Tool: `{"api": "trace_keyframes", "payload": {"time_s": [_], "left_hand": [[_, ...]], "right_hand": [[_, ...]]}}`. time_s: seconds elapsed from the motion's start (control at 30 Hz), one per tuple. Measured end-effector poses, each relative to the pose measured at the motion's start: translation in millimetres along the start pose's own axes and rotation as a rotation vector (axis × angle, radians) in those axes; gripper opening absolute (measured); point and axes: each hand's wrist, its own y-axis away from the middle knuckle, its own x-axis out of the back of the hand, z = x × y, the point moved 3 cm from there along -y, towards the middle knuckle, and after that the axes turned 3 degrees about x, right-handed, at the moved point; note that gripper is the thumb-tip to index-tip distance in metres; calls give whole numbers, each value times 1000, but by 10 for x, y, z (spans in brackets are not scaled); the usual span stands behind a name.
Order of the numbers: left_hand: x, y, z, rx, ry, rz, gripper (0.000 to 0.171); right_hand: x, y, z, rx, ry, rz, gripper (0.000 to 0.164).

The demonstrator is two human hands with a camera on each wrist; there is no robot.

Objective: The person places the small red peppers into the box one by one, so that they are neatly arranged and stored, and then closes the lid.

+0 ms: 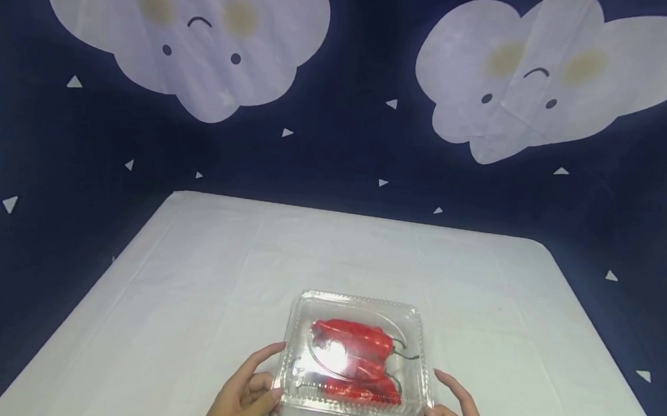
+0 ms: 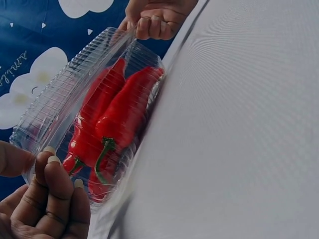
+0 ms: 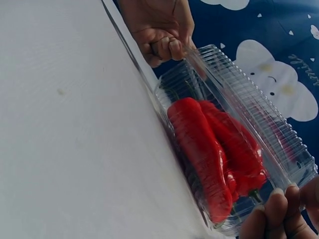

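A clear plastic clamshell box lies shut near the front edge of the white table, with red peppers inside, their green stems pointing right. My left hand grips the box's near left corner, thumb up along its side. My right hand grips the near right corner. In the left wrist view the left hand's fingers curl on the ribbed rim of the box beside the peppers. The right wrist view shows the right hand's fingertips on the box by the peppers.
A white cloth covers the table, and its far edge meets a dark blue backdrop with white cloud faces. Nothing else stands on the table.
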Motion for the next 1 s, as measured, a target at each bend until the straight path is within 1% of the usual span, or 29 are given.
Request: {"api": "trace_keyframes", "payload": {"time_s": [0.3, 0.47, 0.57, 0.7, 0.83, 0.87, 0.93, 1.0], "left_hand": [[-2, 12, -11, 40, 21, 1, 68], [-23, 23, -1, 5, 15, 3, 67], [-40, 26, 12, -14, 1, 12, 66], [-51, 33, 20, -12, -17, 27, 63], [-54, 39, 27, -10, -28, 33, 60], [-53, 40, 29, -12, -37, 35, 59], [-42, 40, 42, -20, -85, 60, 58], [-6, 42, 71, -52, -188, 116, 56]], "right_hand": [[-7, 34, 15, 27, 13, 14, 56], [-5, 41, 26, 53, 22, 4, 57], [4, 34, 33, 69, 26, -22, 58], [20, 26, 54, 21, 23, -62, 56], [42, 19, 96, -75, -3, -86, 59], [47, 14, 110, -100, -14, -92, 60], [74, -1, 126, -114, -14, -93, 58], [134, -35, 106, -67, 7, -99, 53]]}}
